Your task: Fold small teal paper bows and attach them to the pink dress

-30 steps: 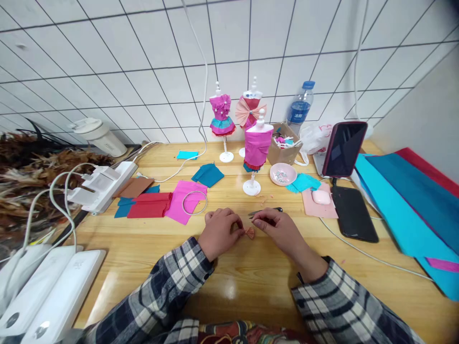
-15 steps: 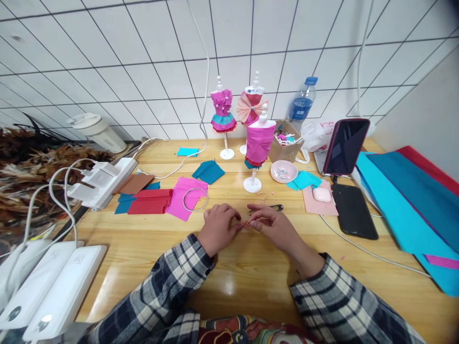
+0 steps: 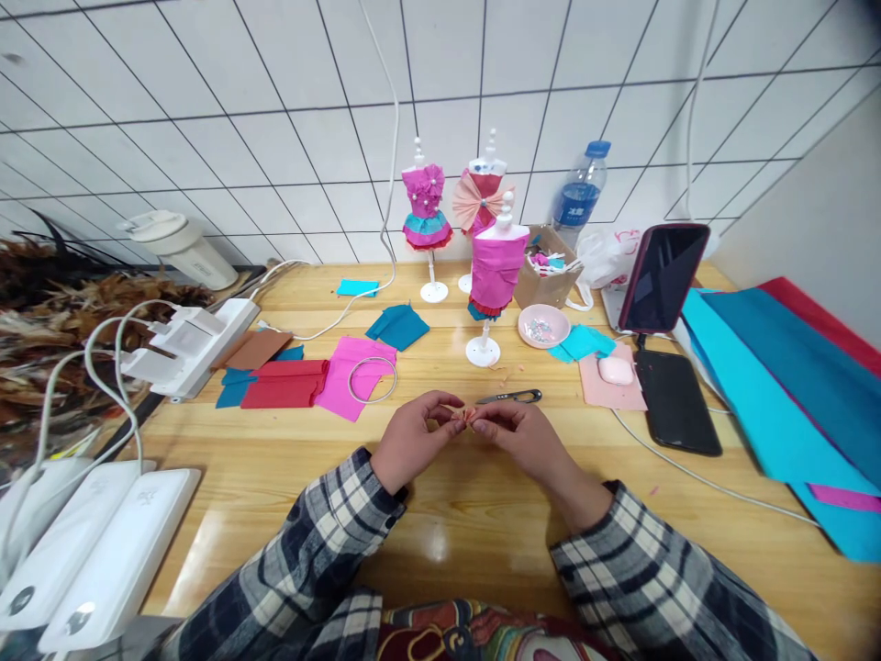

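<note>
My left hand (image 3: 413,441) and my right hand (image 3: 519,436) meet at the middle of the wooden table (image 3: 482,532). Both pinch a small pleated salmon paper bow (image 3: 466,414) between their fingertips, a little above the tabletop. Small black snips (image 3: 513,397) lie just beyond my right hand. A mannequin in a magenta paper dress (image 3: 494,271) stands behind them, with two more dressed mannequins, one pink and teal (image 3: 425,216), one with a salmon fan bow (image 3: 482,193), near the wall.
Red (image 3: 285,386), magenta (image 3: 351,372) and teal (image 3: 397,326) paper pieces and a wire ring (image 3: 372,379) lie at left. White power strips (image 3: 193,344) and chargers (image 3: 103,551) sit far left. A bead dish (image 3: 543,329), cardboard box (image 3: 547,275), water bottle (image 3: 582,188), phones (image 3: 664,275) and large paper sheets (image 3: 777,367) fill the right.
Both hands lifted the small bow off the table and drew closer together around it. The bow is more hidden between the fingertips than a second ago.
</note>
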The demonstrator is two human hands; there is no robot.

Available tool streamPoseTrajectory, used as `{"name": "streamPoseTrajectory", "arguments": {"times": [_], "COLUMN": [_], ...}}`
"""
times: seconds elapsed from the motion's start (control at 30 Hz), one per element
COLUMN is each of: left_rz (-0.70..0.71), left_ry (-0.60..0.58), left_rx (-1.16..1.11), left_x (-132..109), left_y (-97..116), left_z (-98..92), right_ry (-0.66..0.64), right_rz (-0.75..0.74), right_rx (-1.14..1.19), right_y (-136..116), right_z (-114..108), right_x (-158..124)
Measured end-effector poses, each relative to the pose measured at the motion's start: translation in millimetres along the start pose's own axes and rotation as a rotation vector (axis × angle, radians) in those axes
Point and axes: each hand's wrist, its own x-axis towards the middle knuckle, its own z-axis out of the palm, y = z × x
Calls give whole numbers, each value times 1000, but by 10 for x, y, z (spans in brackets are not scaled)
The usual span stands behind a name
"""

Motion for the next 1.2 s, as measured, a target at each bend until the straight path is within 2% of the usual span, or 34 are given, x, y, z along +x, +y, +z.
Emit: {"name": "streamPoseTrajectory", "arguments": {"times": [0.1, 0.17, 0.27, 0.4, 0.53, 0.67, 0.73, 0.93, 1.2], "left_rz": [-31, -70, -138, -132, -129, -156, -156, -156, -150], "left_ry": [-12, -30, 5, 59, 24, 52, 80, 99, 115], "left_rx": [-75, -205, -464, -651, -726, -660, -643, -706, -776], "left_x": [-7, -9, -14, -34, -57, -55, -49, -64, -109], "left_y": [25, 24, 6, -2, 17, 33, 34, 43, 78], "left_z": [-2, 9, 48, 101, 101, 90, 95, 147, 166], "right_ry": [46, 87, 164, 248, 239, 204, 232, 366, 416], "right_rz": [-2, 10, 23, 27, 1, -36, -102, -475, -613], "right_rx": [-50, -64, 23, 125, 36, -40, -82, -427, -592], "right_y": [-1, 18, 54, 69, 41, 4, -15, -64, -88], "right_z": [12, 20, 50, 94, 99, 113, 128, 154, 162], "right_x": [-4, -4, -5, -11, -22, -45, -63, -119, -139]}}
